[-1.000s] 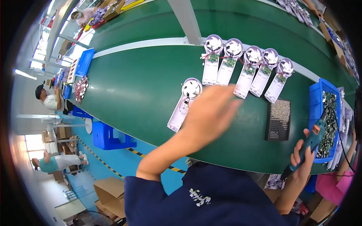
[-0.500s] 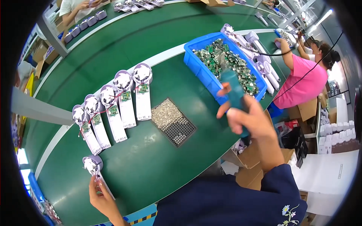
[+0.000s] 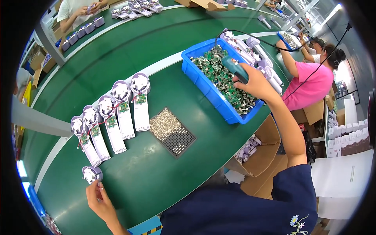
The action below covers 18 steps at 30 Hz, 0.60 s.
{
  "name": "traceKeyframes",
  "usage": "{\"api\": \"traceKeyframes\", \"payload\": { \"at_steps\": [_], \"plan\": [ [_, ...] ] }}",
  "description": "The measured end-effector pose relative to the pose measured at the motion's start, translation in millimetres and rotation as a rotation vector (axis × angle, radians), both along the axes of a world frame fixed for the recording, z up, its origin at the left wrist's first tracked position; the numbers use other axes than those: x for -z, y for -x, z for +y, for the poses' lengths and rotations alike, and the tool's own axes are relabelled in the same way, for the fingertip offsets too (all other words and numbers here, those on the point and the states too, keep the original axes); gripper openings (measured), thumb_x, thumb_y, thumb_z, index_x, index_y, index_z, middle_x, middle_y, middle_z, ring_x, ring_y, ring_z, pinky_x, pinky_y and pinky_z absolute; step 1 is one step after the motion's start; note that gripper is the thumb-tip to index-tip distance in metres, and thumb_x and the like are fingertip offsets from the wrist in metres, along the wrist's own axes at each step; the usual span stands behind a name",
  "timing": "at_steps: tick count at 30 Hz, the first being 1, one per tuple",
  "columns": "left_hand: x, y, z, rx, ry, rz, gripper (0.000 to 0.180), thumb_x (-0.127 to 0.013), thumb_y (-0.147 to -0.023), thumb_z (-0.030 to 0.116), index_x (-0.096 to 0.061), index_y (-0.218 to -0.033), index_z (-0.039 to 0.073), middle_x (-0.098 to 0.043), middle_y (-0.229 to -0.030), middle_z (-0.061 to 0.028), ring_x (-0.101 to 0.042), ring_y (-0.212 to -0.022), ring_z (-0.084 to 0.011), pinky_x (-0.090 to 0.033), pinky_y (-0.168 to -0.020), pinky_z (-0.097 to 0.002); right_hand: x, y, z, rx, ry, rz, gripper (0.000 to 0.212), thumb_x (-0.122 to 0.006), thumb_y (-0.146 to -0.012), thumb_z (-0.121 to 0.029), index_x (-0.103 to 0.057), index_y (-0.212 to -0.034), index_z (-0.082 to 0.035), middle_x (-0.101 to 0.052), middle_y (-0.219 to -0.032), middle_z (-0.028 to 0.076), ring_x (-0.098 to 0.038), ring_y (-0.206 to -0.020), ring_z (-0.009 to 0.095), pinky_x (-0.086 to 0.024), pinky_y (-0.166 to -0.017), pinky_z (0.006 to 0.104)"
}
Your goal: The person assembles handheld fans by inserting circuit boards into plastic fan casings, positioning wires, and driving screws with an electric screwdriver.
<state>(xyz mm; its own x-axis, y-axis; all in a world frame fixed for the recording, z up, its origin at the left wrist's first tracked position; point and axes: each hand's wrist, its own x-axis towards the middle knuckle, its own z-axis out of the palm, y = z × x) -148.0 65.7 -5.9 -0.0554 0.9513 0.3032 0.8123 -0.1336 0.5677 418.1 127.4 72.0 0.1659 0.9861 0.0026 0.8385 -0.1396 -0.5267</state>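
My left hand (image 3: 100, 203) is at the near left, its fingers pinched on the lower part of a lilac plastic housing (image 3: 92, 174) with a round head. The hand hides most of the housing's handle. In my right hand (image 3: 255, 81) is a teal electric screwdriver (image 3: 236, 70), with a black cord near its far end. It is held over a blue bin (image 3: 207, 93) heaped with small green circuit boards (image 3: 212, 64). Between the hands lies a black perforated tray (image 3: 184, 141), its far part full of small screws (image 3: 165, 120).
Several lilac housings (image 3: 114, 131) with green boards and red wires lie in a row at left. More lilac housings (image 3: 266, 62) lie beyond the bin. An open cardboard box (image 3: 270, 147) stands by the table's near edge. A co-worker in pink (image 3: 315, 80) sits at right.
My right hand has carried the screwdriver up and away from me, over the bin. My left hand stays at the housing, its fingers now closer to the round head. The view has shifted slightly.
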Motion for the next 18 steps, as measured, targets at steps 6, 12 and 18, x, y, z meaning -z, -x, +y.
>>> {"api": "traceKeyframes", "payload": {
  "at_steps": [6,12,18],
  "plan": [
    [-10.3,-7.8,-1.2,0.044,0.146,0.037,0.022,-0.060,-0.090,-0.008,-0.067,-0.109,-0.002,-0.054,-0.085,-0.0071,-0.050,-0.070,-0.0156,-0.041,-0.061,-0.0285,10.0,-2.2,3.3,-0.020,0.042,-0.070,0.052,-0.076,-0.077,-0.012,-0.055,-0.124,-0.004,-0.072,-0.101,0.016,-0.070,-0.096,0.035,-0.053,-0.087,0.0417],
    [-3.4,-7.5,-6.9,0.184,0.051,-0.021,0.026,-0.059,-0.085,-0.012,-0.069,-0.107,-0.001,-0.057,-0.087,-0.0103,-0.058,-0.077,-0.0214,-0.048,-0.069,-0.0304,10.3,-4.2,10.8,-0.053,-0.089,-0.250,0.037,-0.074,-0.079,-0.014,-0.058,-0.110,-0.003,-0.068,-0.086,0.012,-0.068,-0.082,0.026,-0.051,-0.078,0.0383],
    [-5.7,-60.4,-31.5,0.181,0.054,-0.142,0.023,-0.062,-0.082,-0.012,-0.071,-0.101,-0.003,-0.061,-0.089,-0.0126,-0.062,-0.077,-0.0245,-0.050,-0.068,-0.0305,-12.3,54.1,-25.0,0.149,-0.056,0.641,0.047,-0.073,-0.086,-0.010,-0.049,-0.125,-0.002,-0.060,-0.091,0.005,-0.060,-0.064,0.011,-0.045,-0.049,0.0228]
  ]
}}
